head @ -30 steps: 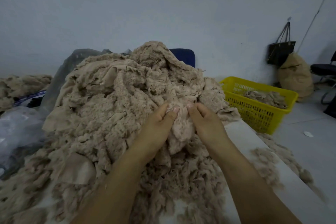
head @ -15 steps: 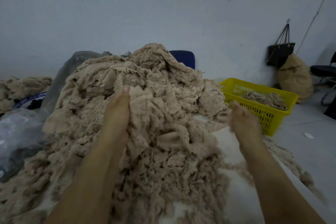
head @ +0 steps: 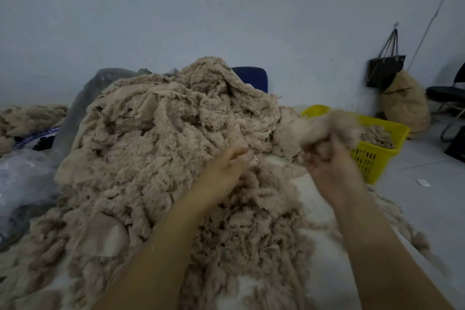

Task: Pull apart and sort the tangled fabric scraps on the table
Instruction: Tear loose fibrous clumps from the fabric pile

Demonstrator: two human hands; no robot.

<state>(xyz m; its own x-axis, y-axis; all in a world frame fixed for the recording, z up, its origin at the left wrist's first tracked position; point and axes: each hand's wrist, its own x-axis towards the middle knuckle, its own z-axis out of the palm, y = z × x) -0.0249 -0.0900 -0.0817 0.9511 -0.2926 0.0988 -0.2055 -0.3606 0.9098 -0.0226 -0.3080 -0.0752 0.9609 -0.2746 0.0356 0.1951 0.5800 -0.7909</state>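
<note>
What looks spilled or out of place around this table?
Loose beige fabric scraps trail over the white table's right edge beside the yellow plastic basket, away from the main heap. Whether they reach the floor is unclear.

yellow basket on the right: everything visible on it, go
The yellow basket is rectangular, plastic-looking, with a solid rim and slotted lattice walls. It stands upright beyond the table's right edge, seemingly on the grey floor. Beige scraps lie inside, below the rim. The right hand and its blurred clump hide the basket's near-left part; whether they touch it cannot be told.
</note>
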